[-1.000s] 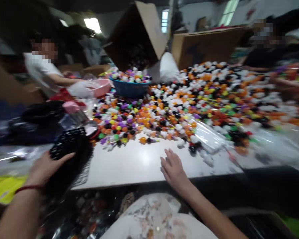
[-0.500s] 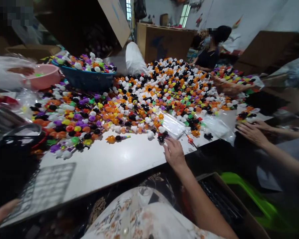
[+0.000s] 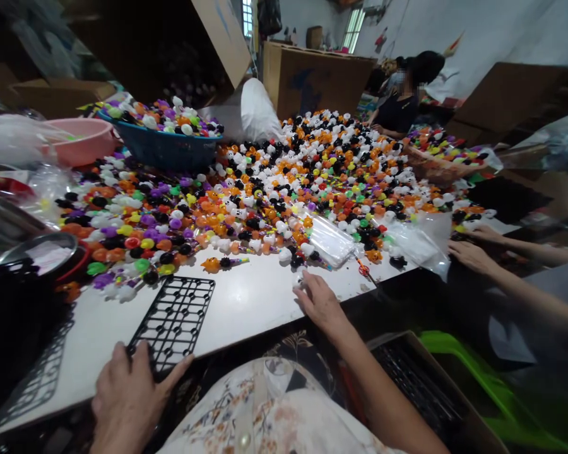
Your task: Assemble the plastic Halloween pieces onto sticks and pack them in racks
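My left hand [image 3: 130,394] grips the near end of a black plastic grid [image 3: 175,321], its thumb along one side and its fingers at the other. The grid lies on the white tabletop. My right hand [image 3: 319,306] pinches a small white plastic figure [image 3: 298,279] just above the table, partly covered by the fingertips. Beyond both hands spreads a heap of small figures [image 3: 265,189] in orange, white, black, purple, green and yellow. An orange and black figure pen [image 3: 222,263] lies apart from the heap, near the grid.
More black grids [image 3: 42,372] are at the left. A blue basin [image 3: 165,148] of figures and a pink basin [image 3: 82,145] stand behind. Clear plastic bags [image 3: 331,241] lie right of centre. A co-worker's hands [image 3: 473,255] are at the right edge; another person sits at the back.
My left hand has come in from the far left, and the black grid now lies farther right. My right hand has drawn back slightly from the heap with a white figure.
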Available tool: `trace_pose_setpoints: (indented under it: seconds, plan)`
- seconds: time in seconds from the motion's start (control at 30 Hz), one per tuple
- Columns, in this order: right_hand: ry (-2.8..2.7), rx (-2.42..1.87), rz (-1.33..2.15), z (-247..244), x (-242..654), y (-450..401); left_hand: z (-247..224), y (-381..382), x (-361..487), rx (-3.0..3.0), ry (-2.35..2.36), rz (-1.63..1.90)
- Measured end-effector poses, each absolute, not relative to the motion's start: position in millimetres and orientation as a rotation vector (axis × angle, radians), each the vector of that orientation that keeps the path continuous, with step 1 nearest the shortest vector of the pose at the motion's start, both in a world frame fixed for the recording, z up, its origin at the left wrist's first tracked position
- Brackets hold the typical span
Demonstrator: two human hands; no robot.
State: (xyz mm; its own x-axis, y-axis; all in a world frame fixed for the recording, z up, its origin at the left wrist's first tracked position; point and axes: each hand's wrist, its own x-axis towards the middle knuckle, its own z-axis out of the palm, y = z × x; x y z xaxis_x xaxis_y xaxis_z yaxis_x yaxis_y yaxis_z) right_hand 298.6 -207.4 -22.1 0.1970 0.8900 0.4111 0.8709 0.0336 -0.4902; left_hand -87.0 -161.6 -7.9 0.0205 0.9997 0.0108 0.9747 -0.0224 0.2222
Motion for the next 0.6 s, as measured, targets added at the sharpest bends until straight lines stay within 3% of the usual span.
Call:
trace_pose_setpoints:
  seconds: [0.2,0.37,0.6]
  plan:
    - [-1.664,-1.615,0.107,-20,283,-195,-11,-158,-59,2.335,1.92,0.319]
    - [-1.618,-1.878,-0.077,-22,313,-181,-17,-166,-44,2.489,1.618,0.47]
    - [-1.808,-1.962,-0.041,-19,315,-167,-11,-169,-35,2.585,1.386,0.444]
